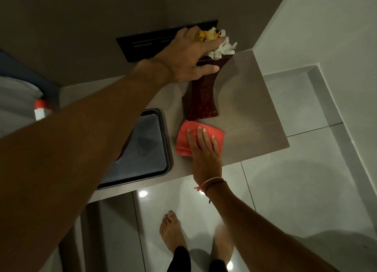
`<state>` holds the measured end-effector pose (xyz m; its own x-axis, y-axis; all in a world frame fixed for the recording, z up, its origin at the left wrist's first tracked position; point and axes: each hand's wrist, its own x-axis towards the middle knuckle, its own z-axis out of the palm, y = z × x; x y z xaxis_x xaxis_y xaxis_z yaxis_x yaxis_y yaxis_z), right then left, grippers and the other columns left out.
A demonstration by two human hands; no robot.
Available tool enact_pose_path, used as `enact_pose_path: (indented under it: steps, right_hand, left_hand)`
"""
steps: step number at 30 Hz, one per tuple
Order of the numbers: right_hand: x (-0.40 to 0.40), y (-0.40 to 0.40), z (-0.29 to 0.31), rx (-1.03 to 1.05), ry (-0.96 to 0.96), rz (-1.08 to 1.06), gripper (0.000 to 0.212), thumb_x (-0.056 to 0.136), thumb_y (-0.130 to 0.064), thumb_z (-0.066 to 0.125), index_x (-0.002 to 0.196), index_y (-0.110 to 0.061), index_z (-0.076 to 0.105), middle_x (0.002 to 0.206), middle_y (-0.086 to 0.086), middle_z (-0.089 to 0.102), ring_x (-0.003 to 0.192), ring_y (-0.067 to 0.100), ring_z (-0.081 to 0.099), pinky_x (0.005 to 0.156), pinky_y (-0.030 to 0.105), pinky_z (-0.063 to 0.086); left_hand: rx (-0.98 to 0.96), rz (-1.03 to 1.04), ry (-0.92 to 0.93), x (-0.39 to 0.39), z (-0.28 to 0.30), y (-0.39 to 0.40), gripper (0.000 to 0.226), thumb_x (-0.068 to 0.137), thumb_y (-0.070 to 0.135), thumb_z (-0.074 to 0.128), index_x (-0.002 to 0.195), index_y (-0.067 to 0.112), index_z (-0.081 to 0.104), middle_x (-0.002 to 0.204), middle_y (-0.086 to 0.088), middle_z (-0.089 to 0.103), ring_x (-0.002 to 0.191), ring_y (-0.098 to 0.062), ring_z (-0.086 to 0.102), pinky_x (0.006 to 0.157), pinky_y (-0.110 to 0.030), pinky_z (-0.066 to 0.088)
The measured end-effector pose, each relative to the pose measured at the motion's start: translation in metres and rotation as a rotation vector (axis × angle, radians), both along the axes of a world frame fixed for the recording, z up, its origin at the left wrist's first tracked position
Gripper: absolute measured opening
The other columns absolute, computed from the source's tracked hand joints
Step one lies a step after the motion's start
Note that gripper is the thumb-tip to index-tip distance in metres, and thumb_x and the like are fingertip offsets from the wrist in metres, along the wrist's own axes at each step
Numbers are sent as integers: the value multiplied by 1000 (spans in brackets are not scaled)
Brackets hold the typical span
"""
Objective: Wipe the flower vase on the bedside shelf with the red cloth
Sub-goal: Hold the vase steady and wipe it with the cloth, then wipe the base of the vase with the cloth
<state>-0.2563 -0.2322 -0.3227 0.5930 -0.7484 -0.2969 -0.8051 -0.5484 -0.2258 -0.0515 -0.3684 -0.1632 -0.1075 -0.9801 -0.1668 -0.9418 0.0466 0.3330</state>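
Left hand (188, 57): grips the vase (202, 94) top, by the flowers (221, 45).
Right hand (204, 149): spread flat on the cloth (183, 137), near the vase base.

Both forearms are bare, with no sleeves. The right wrist carries two thin cord bracelets (212, 183): one pale pink with a frayed red knotted end, one dark with a short hanging tail. Both feet (172, 230) are bare. Black trouser legs (180, 259) cover the lower legs.
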Motion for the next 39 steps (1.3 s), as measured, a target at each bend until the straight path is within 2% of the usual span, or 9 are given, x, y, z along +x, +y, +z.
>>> enact_pose_path:
  steps: [5,9,11,13,17,24,28,32,39]
  right_hand:
    - [-10,12,28,-41,-473,-265,57,98,-14,51,153,-12,37,158,14,43,146,32,41,119,48,38]
    - [-28,3,52,209,-969,-837,46,88,-13,51,133,-10,58,111,4,68,96,15,65,85,26,57]
    - [-42,-8,60,375,-1254,-1209,35,80,-7,55,110,-19,70,98,-2,71,97,22,65,74,19,57]
    - [-61,-17,61,611,-1428,-1483,31,80,0,55,103,-12,72,99,5,76,105,38,67,78,38,63]
    - [-90,-18,60,798,-1473,-1601,44,81,-4,52,124,2,61,129,26,65,123,51,58,103,70,45]
    - [-111,-2,62,1037,-1397,-1480,34,86,-7,51,118,-9,62,101,11,73,93,33,71,85,49,60]
    - [-114,3,64,1188,-1254,-1369,33,84,-6,53,115,-12,66,100,9,72,94,33,66,98,54,51]
    - [-102,4,71,1257,-1180,-1230,37,79,-2,59,113,-14,70,98,6,77,90,30,71,82,44,60]
    - [-25,15,79,1344,-1029,-992,45,79,-3,67,124,0,65,115,20,70,100,34,69,95,50,57]
  left_hand:
    - [0,16,-31,-8,1,8,74,97,58,54,161,44,20,159,-25,28,146,-49,26,123,-59,26]
    - [-90,-15,-118,-19,-3,25,75,97,56,55,162,39,23,156,-27,32,139,-46,35,119,-56,35]
    - [-136,-29,-174,-25,-7,34,74,97,57,53,162,37,23,156,-29,32,138,-46,36,118,-54,35]
    - [-154,-30,-232,-34,-9,42,75,97,59,50,162,38,21,158,-31,30,139,-48,35,120,-55,32]
    - [-163,-15,-307,-51,-18,60,74,97,64,43,162,41,17,161,-30,27,143,-49,32,122,-58,31]
    - [-134,76,-267,-74,-17,85,78,97,67,40,163,39,10,171,-28,3,158,-48,7,126,-63,18]
    - [-227,341,-54,-79,1,114,95,90,71,50,165,29,9,173,-21,-2,161,-39,1,127,-65,11]
    - [-293,652,400,-84,-9,178,75,97,56,55,158,19,34,155,-13,49,140,-20,46,116,-41,41]
    - [344,1074,1369,-80,-74,263,44,86,50,75,119,22,73,107,3,83,100,-18,79,77,-30,65]
